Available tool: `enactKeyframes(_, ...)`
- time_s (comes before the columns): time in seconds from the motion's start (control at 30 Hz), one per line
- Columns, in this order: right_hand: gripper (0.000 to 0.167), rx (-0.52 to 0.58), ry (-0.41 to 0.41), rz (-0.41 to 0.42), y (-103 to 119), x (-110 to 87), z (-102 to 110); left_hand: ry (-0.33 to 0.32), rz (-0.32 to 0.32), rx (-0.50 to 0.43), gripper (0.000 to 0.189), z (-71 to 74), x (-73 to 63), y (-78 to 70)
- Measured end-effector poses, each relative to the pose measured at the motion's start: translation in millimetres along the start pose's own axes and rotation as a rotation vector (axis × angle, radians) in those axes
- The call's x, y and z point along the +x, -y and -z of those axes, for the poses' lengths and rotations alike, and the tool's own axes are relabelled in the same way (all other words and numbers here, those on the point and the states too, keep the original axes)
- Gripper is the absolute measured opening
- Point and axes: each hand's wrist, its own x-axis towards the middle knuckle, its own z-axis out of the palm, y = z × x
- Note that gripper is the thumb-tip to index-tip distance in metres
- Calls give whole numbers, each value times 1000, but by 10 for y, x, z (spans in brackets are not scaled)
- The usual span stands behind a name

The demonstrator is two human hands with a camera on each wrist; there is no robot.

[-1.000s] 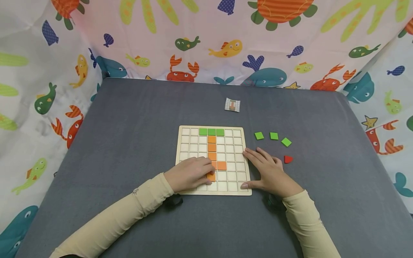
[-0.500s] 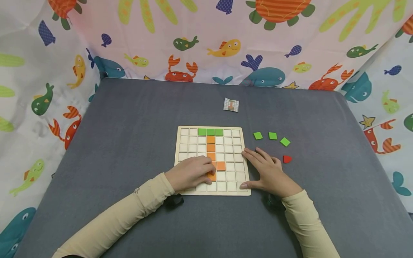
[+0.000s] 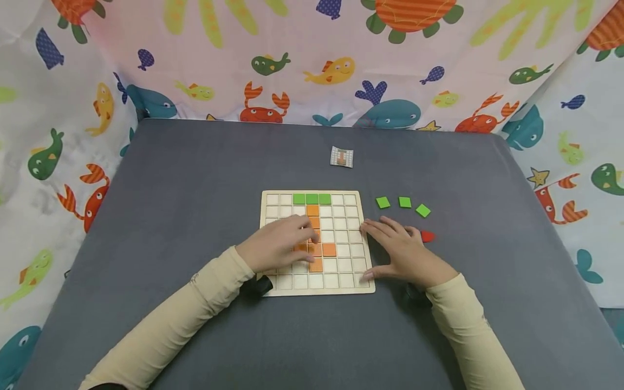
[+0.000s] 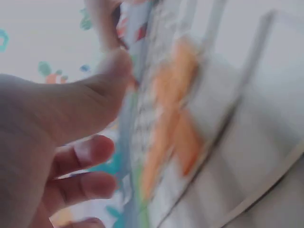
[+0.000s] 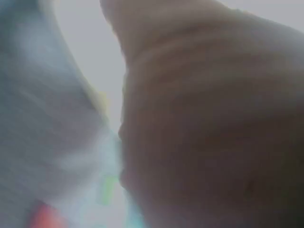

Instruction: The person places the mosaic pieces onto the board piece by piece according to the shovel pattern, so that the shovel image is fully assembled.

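A wooden grid board (image 3: 343, 281) lies on the grey table. Three green tiles (image 3: 312, 199) sit in its top row, and a column of orange tiles (image 3: 312, 210) runs down below them. One orange tile (image 3: 329, 249) stands right of the column; another shows to its left, partly under my left hand (image 3: 275, 245). That hand hovers over the board's left part. In the left wrist view its thumb (image 4: 90, 104) and fingers are apart, with nothing between them, and the tiles are blurred. My right hand (image 3: 404, 252) rests with spread fingers along the board's right edge.
Several small pieces lie right of the board: loose green tiles (image 3: 404, 202) and a red piece (image 3: 428, 236), partly hidden by my right hand. A small pattern card (image 3: 342, 157) lies behind the board. A curtain with sea animals (image 3: 390, 114) surrounds the table.
My left hand has come up and back from the orange column, uncovering its lower tiles and one tile on its left. The right hand stays at the board's edge. The head view has shifted slightly.
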Motion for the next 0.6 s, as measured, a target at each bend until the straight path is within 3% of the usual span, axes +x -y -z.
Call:
enactKeyframes(0.13, 86, -6, -26, -49, -107, 244, 380, -7, 145, 23, 44, 172, -48, 182)
enactKeyframes(0.3, 48, -2, -114, -130, -366, 536, 661, 85, 305, 42, 73, 199, -163, 433)
enactKeyframes(0.43, 37, 16, -66, -94, -506, 689, 600, 146, 329, 29, 91, 160, -248, 562)
enactKeyframes(0.6, 37, 47, 63, -55, -539, 763, 454, 159, 304, 11, 99, 137, -319, 688)
